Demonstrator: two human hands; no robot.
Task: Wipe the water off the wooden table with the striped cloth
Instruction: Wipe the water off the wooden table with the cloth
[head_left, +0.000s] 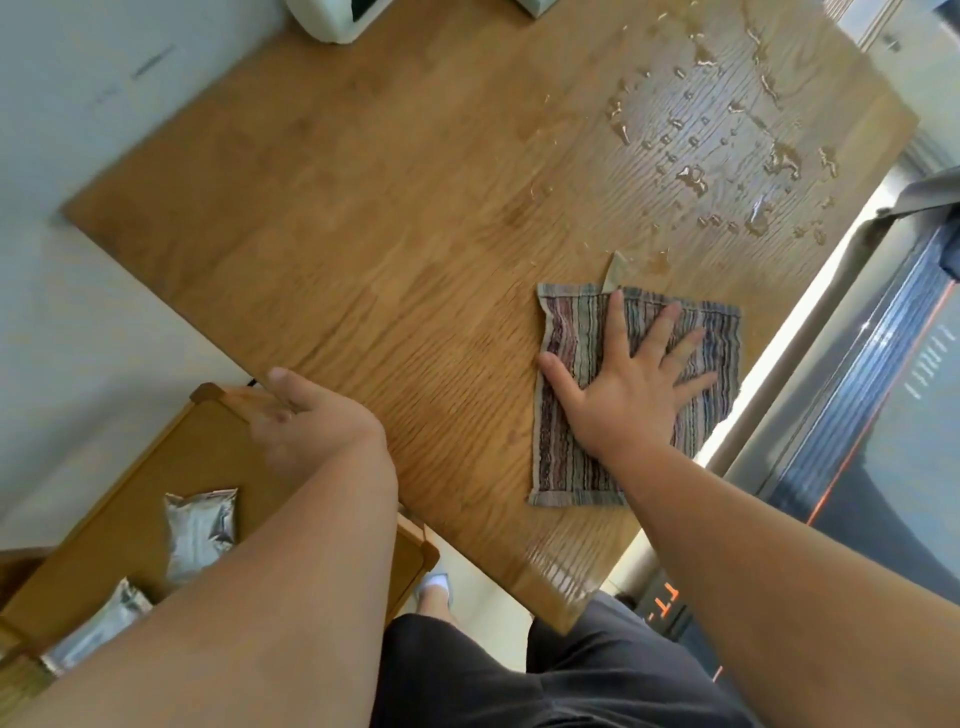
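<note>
My right hand lies flat on the striped cloth, palm down and fingers spread straight, pressing it to the wooden table without gripping it. The cloth is a folded rectangle near the table's right edge, on the side close to me. Its long axis runs away from me, tilted slightly, and the far short edge faces the spill. The stripes follow that same length. A small pale tab sticks out past the far edge, just beyond my fingertips.

The water sits in scattered drops and small puddles over the far right part of the tabletop, beyond the cloth and apart from it. A wet sheen shows near the corner closest to me.

My left hand is at the table's left near edge, blurred, thumb out and fingers bent. I cannot tell whether it grips the edge or only rests there. Beside and below it is a wooden tray holding silver foil packets.
</note>
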